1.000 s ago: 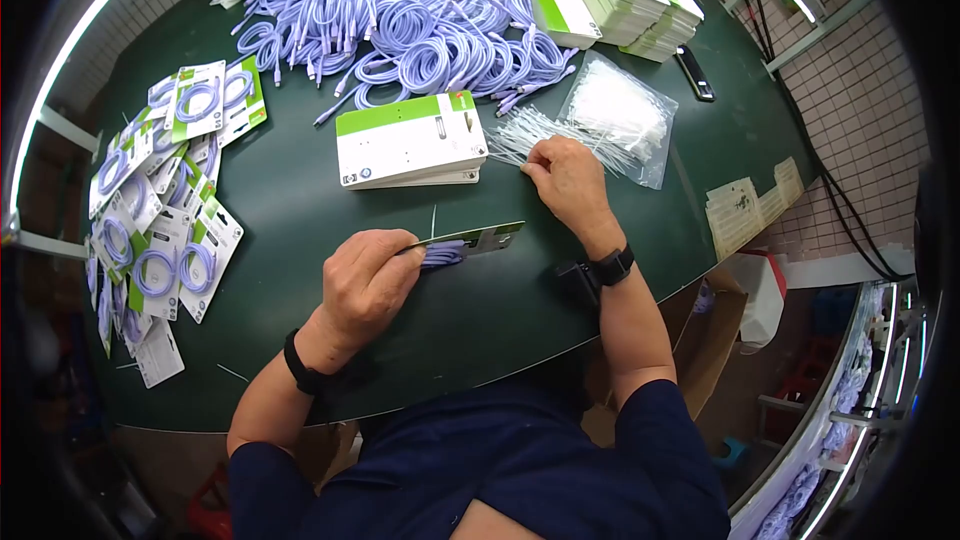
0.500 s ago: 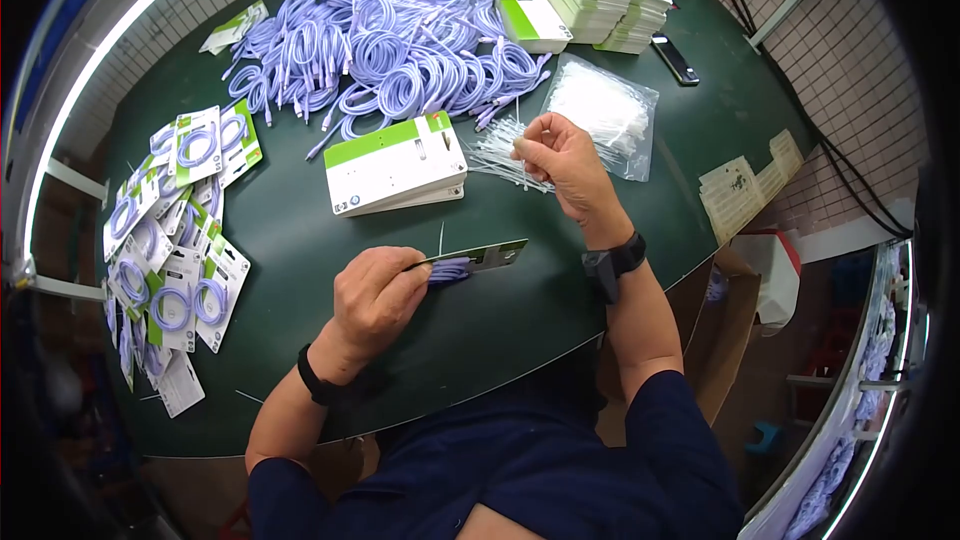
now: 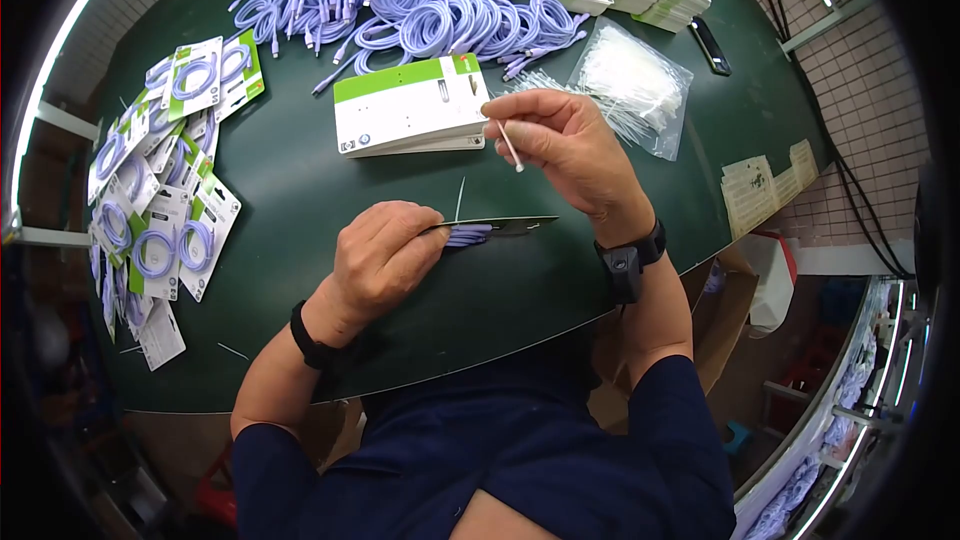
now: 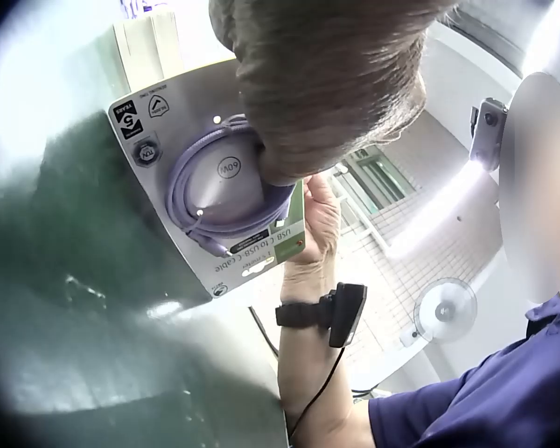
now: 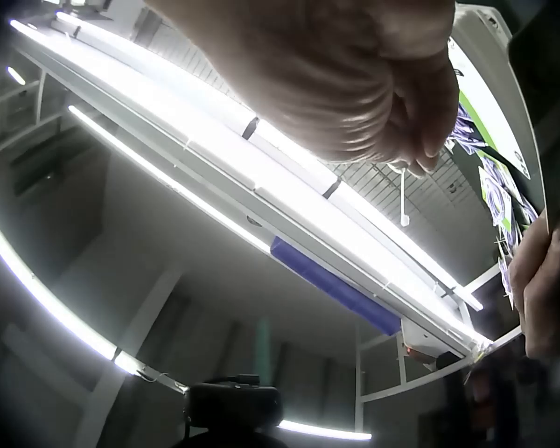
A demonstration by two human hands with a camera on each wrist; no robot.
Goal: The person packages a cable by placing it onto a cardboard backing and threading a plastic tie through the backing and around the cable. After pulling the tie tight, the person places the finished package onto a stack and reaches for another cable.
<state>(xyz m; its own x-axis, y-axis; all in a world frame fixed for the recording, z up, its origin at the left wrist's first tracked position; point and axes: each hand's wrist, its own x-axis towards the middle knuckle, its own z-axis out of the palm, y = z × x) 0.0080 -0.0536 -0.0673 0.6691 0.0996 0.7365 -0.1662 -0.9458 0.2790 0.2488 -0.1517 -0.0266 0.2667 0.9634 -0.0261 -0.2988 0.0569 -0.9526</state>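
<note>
Pinching a tie (image 3: 510,147), the right hand (image 3: 565,145) is hovering above the card (image 3: 505,226) the left hand (image 3: 385,260) is gripping, so keeping that card steady is probably mattering most.

A packing workshop: heaped purple cables (image 3: 420,10), stacked backing cards (image 3: 410,120) on a green worktable (image 3: 300,190).

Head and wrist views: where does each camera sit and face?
Head: on the head, facing down at the green table; both hands and blue sleeves show.
Left wrist: under the left hand, facing up at the cable card it holds.
Right wrist: under the right hand, facing ceiling lights; it pinches a cable tie.
Shared: head and left wrist both show the cable card.
</note>
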